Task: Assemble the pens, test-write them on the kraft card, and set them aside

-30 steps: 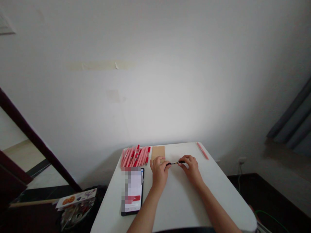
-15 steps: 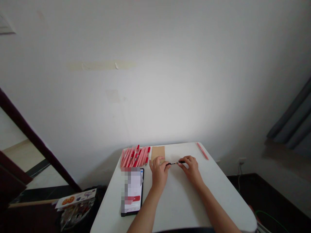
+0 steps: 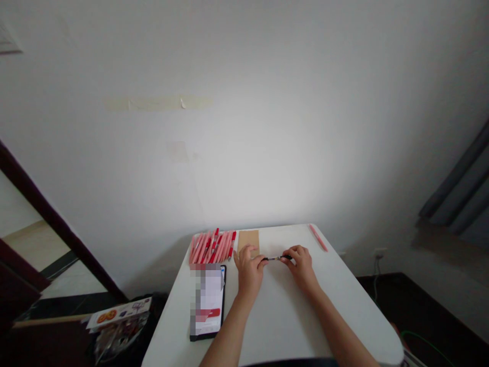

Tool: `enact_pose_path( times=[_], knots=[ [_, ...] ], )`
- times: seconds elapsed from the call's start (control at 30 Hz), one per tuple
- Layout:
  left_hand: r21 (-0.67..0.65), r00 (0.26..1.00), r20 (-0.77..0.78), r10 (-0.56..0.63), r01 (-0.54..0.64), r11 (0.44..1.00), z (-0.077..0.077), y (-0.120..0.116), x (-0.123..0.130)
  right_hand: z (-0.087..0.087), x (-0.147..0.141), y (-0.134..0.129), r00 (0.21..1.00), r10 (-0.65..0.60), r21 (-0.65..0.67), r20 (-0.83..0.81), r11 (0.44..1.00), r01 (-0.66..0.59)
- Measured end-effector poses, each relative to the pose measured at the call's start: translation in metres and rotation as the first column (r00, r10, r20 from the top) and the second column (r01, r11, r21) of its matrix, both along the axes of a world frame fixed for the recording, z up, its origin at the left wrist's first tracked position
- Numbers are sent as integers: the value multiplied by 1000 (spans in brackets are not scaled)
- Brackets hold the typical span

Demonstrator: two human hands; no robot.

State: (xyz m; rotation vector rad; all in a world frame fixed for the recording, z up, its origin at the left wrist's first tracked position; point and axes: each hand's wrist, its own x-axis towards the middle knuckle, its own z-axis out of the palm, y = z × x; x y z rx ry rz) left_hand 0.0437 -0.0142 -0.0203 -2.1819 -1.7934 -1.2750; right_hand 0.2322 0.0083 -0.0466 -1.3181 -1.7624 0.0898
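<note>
The left hand point(image 3: 250, 275) and right hand point(image 3: 303, 266) are pinching opposite ends of a black pen point(image 3: 272, 259) over the white table point(image 3: 286, 316), barely shifting this past second; the handling is seemingly continuing unchanged.

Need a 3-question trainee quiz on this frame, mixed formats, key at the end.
1. Multiple choice: what is held between the left hand and the right hand?
A) a flat brown rectangle
B) a slim rod with black ends and a lighter middle
C) a white cable

2. True or false: a single slim pink pen lies apart from the pile of pink and red pens, near the right edge of the white table.

3. Fill in: the black-edged rectangular phone lies to the ____ of the left hand.

Key: 1. B; 2. True; 3. left
</note>
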Motion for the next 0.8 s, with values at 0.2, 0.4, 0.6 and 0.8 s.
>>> enact_pose_path(
  times=[0.2, 0.4, 0.6, 0.8],
  knots=[
    [14, 999, 27, 19, -19, 1000, 4, -3, 1, 1, 0, 0, 997, -1, 17, -75, 1000, 2],
    [30, 998, 48, 40, -41, 999, 1, -2, 0, 4, 1, 0, 991, -60, 52, -119, 996, 67],
    [26, 997, 39, 61, -62, 998, -1, -1, -1, 3, 1, 1, 992, -65, 61, -109, 996, 72],
    [29, 997, 44, 65, -66, 997, 0, -1, -2, -1, 1, 3, 992, -66, 58, -106, 996, 73]
  ],
)
